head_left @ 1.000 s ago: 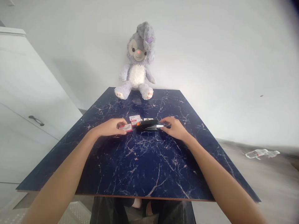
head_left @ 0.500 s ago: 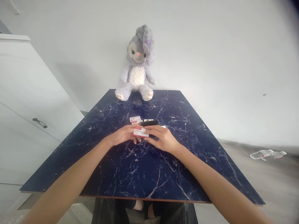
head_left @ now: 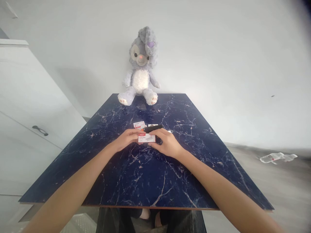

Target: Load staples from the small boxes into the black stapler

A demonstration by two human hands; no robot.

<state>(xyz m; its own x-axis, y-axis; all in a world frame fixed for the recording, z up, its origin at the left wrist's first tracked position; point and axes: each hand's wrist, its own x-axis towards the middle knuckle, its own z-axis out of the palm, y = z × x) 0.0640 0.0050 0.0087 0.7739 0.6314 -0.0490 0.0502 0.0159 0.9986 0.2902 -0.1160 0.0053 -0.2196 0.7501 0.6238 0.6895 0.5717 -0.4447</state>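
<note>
Between my two hands is a small white and red box (head_left: 146, 138), its printed face turned toward me. My left hand (head_left: 127, 139) is closed on the box's left end, fingers along its top edge. At the right end my right hand (head_left: 167, 142) grips it with thumb below and fingers above. Just behind lies a black stick-like tool with an orange end (head_left: 153, 128), partly hidden by my fingers. Beyond it rests another white and red box (head_left: 139, 124), and a pale card or packet (head_left: 152, 125) shows beside that.
The dark blue marble-patterned table (head_left: 155, 181) reaches back to the wall. A grey plush rabbit (head_left: 141, 71) sits at its far edge. A white cabinet (head_left: 29, 106) stands at the left. Clear plastic bottles (head_left: 277, 158) lie on the floor at right.
My left fingers, formerly stretched below the box, have drawn in around its end. The box's front has turned more fully toward me. My view has shifted slightly.
</note>
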